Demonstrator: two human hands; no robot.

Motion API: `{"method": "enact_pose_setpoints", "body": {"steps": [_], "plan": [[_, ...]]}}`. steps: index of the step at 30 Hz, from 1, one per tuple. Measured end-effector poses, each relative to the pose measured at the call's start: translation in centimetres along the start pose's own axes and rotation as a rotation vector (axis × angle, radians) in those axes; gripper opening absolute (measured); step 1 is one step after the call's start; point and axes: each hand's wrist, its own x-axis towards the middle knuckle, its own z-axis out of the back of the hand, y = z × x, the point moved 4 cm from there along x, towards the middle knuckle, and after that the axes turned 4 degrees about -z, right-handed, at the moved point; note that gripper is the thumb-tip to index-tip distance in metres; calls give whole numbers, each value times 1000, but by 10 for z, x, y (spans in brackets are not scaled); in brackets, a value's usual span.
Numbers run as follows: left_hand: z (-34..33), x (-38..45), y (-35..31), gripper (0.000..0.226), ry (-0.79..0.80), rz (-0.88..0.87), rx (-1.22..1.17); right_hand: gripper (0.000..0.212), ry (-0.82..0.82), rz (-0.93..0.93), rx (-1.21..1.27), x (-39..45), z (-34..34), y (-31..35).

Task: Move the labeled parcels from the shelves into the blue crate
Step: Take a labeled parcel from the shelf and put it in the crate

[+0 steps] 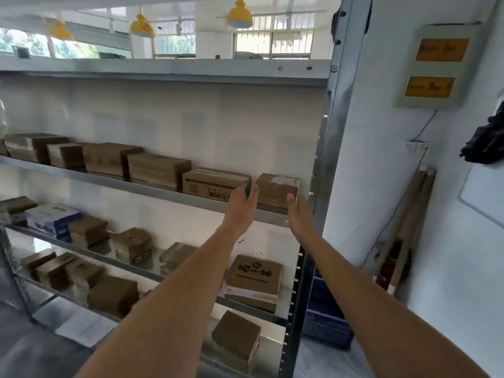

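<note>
Both arms are extended toward the upper stocked shelf [152, 188] of a metal rack. The left grip [240, 207] is raised with fingers straight and slightly spread, its fingertips at the gap between two parcels; nothing is held. The right grip [298, 212] is likewise open, fingers straight, nothing held. Between the two grips, just beyond them, the end parcel [275, 190] is seen on the shelf; whether either grip touches it cannot be told. Immediately left of the left grip a printed parcel [210, 184] is shown, with a row of further parcels [109, 159] extending leftward. Below both grips, more parcels lie on the lower shelves [253, 279]. Below and right of the right grip, the blue crate [327, 320] stands on the floor beside the rack upright [324, 148].
</note>
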Motion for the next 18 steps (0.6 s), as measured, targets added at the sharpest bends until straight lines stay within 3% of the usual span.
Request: {"method": "enact_pose_setpoints", "body": {"steps": [5,10,14,18], "plan": [[-20,36,22,66,63,94,-80,63,-76,-44,64,35,-15,-5],[-32,72,43,65,85,156,-212,97,-176,-89,75,77,-41,-25],[-48,93,59,63,147,169,-266,65,-259,-127,119,84,-41,-18],[-58,106,72,69,172,258,-406,63,-323,-182,163,95,-41,-26]]}}
